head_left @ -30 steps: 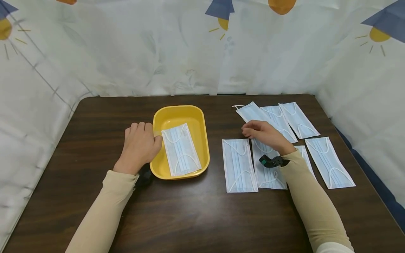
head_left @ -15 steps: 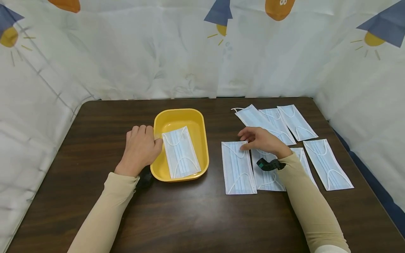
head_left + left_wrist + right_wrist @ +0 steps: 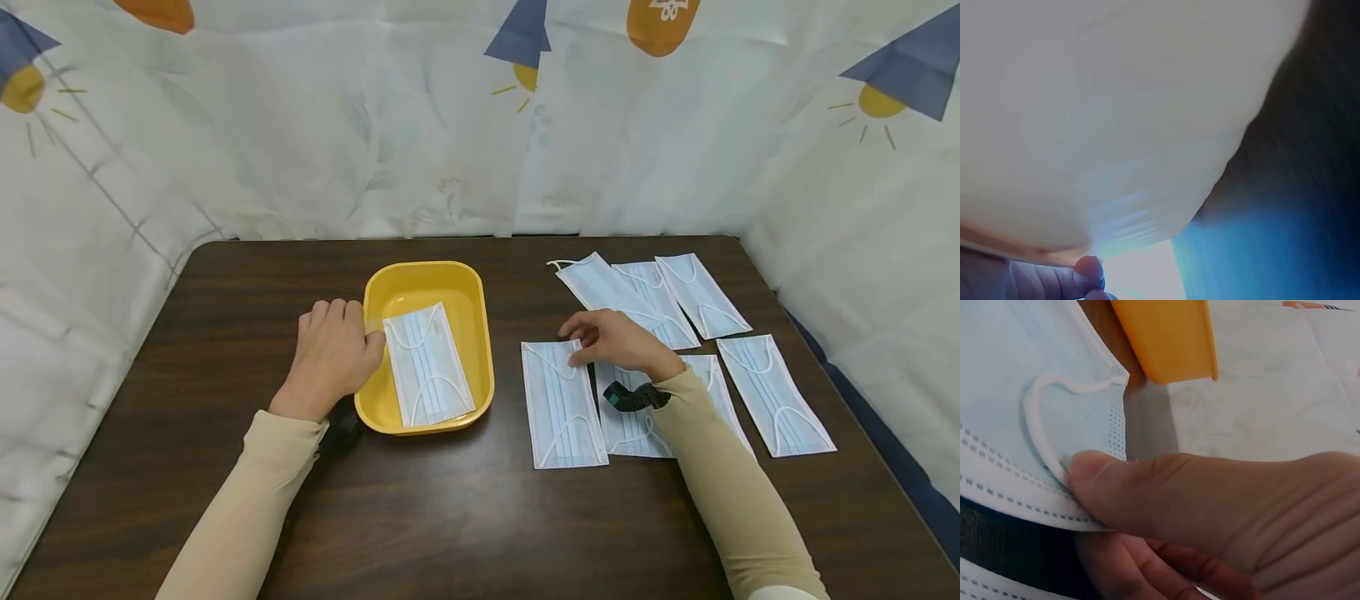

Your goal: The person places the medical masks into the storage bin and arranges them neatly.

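- Right of centre in the head view: held mask [image 3: 562,408] on the brown table [image 3: 450,533], pinched at its upper right corner by the right hand [image 3: 618,340], thumb above, fingers below.
- Left of centre: left hand [image 3: 326,358] at the left rim of a yellow tray [image 3: 420,282]; fingers clamped or merely resting there, cannot tell.
- Inside the tray: single mask [image 3: 429,364], slightly tilted.
- Right half of the frame: six more masks [image 3: 776,396], some overlapping.
- In the way: right hand, black wrist device [image 3: 633,397] and right sleeve [image 3: 716,467] across neighbouring masks.
- Along the top: white curtain [image 3: 337,150] with coloured motifs.
- Hidden: left fingertips in the head view.
- Hard to make out: dark object [image 3: 343,427] beneath the left wrist; blurred pale surface [image 3: 1116,94] at upper left of the left wrist view.
- Cut off: right sleeve and left sleeve [image 3: 243,500] at the bottom edge.
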Available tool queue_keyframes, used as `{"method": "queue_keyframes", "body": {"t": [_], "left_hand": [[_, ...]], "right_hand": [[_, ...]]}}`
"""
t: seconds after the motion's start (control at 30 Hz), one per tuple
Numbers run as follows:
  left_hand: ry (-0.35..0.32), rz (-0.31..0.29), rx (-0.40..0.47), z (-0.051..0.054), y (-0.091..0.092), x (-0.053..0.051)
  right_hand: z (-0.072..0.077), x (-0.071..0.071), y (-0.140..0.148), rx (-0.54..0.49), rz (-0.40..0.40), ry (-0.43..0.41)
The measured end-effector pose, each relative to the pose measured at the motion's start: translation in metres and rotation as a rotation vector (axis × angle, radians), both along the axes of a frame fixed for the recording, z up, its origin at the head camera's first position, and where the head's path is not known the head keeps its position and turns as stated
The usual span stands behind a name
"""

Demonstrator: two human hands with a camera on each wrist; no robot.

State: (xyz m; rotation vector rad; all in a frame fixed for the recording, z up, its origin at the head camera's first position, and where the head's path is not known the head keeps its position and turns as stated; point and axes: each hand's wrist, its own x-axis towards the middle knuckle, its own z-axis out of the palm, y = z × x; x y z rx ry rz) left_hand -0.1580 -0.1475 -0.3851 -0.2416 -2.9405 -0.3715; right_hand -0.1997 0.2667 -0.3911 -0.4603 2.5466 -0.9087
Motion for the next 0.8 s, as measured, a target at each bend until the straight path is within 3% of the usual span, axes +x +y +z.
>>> {"method": "queue_keyframes", "body": {"t": [0.6,0.8], "left_hand": [[0.003,0.000,0.007,0.0018,-0.0008,0.0005],[-0.006,-0.002,-0.001,0.0015,-0.0008,0.0006]], "right_hand": [[-0.0018,-0.0009,-0.0027,-0.160,0.004,-0.028],[-0.0011,0.0014,-0.0028,-0.211,-0.044,-0.100]]}}
